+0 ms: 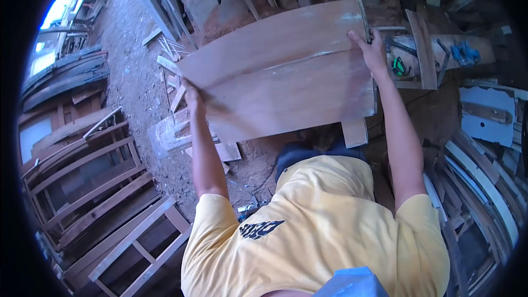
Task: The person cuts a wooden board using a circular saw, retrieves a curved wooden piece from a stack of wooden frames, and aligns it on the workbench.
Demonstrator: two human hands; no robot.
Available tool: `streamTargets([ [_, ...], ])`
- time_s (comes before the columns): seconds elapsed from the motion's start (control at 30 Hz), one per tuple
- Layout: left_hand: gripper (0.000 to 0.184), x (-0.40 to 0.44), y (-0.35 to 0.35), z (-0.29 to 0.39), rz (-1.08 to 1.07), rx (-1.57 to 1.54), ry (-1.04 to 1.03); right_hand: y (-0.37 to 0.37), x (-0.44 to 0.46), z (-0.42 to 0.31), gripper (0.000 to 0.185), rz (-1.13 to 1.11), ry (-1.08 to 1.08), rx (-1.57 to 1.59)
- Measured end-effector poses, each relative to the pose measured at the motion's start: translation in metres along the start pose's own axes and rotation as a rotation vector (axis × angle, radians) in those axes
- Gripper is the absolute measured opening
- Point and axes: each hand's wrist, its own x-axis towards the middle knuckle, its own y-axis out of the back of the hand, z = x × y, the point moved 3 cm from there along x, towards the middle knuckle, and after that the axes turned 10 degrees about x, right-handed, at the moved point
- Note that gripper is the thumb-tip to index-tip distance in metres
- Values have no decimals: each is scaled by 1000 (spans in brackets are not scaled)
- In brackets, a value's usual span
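While both hands reach forward, a broad wooden panel (291, 91) spans the space between them, in front of the wearer's yellow shirt (330, 209). The step in hand appears to be supporting and steadying this panel: the right hand (375, 54) pinches its right end, thumb on the upper face and fingers curled round the edge, and the left hand (192, 96) grips the left end. A lengthwise ridge (308, 57) crosses the face, and from this angle I can't tell whether it is one stepped piece or two overlapping boards. Any shift from here would call for both hands moving together, so that neither end drops or twists. Beyond the right hand, a bench (487, 52) bears a loose plank (422, 49), a green-and-black item (399, 66) and a crumpled blue cloth (465, 53), crowding that side. A wood block (355, 133) shows past the near edge, offcuts (228, 152) make the ground (129, 77) awkward, and ladder-like frames (144, 252) and curved strips (484, 184) hem in the flanks.
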Motion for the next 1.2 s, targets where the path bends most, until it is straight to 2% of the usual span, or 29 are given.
streamTargets([
  [0.03,111,2,-13,-11,-5,0,-3,7,9,16,75,-62,-136,-14],
  [0.07,110,4,-30,-22,-20,51,3,10,20,29,75,-53,-134,-14],
  [0.13,109,4,-52,-29,-46,115,0,16,34,59,93,51,-170,-210],
  [0.17,108,0,-59,-34,-73,163,-12,22,38,66,93,63,-181,-211],
  [0.23,105,2,-68,-47,-104,228,33,24,40,72,103,-2,-327,-172],
  [0.37,101,8,-75,-51,-107,444,-15,25,51,105,103,-7,-350,-214],
  [0.47,95,-5,-79,-48,-164,498,-80,28,58,143,98,24,-249,-366],
  [0.53,94,-68,-88,-3,294,1196,-410,28,63,146,88,-213,-345,-641],
  [0.57,98,-74,-94,-3,172,1197,-415,26,59,158,88,-225,-337,-635],
  [0.63,95,-93,-123,-21,22,1301,-501,22,46,182,75,-39,-48,-807],
  [0.7,91,-68,-155,-110,-199,1255,-800,21,37,176,71,-40,-39,-753],
  [0.73,91,-94,-164,-106,-195,1261,-799,23,32,176,67,-34,-40,-714],
  [0.8,87,-163,-176,-89,-112,1230,-598,24,24,182,64,6,-34,-728],
  [0.87,86,-165,-181,-94,-53,1244,-583,33,16,174,61,59,-36,-757],
  [0.93,85,-174,-195,-81,-18,1253,-574,56,8,142,57,173,215,-876],
  [0.97,84,-179,-196,-66,-65,1288,-509,78,6,140,67,261,175,-900],
  [1.0,83,-183,-193,-56,-106,1327,-438,110,5,141,74,460,179,-957],
  [1.03,84,-174,-195,-66,-79,1259,-539,146,3,147,80,657,181,-1009],
  [1.1,85,-168,-202,-65,-88,1220,-614,216,-7,182,91,1020,-598,-773],
  [1.17,86,-168,-212,-60,-94,1175,-690,278,-19,222,99,1194,-746,-315],
  [1.2,88,-169,-217,-60,-78,1208,-636,306,-23,255,97,1074,-839,-34],
])
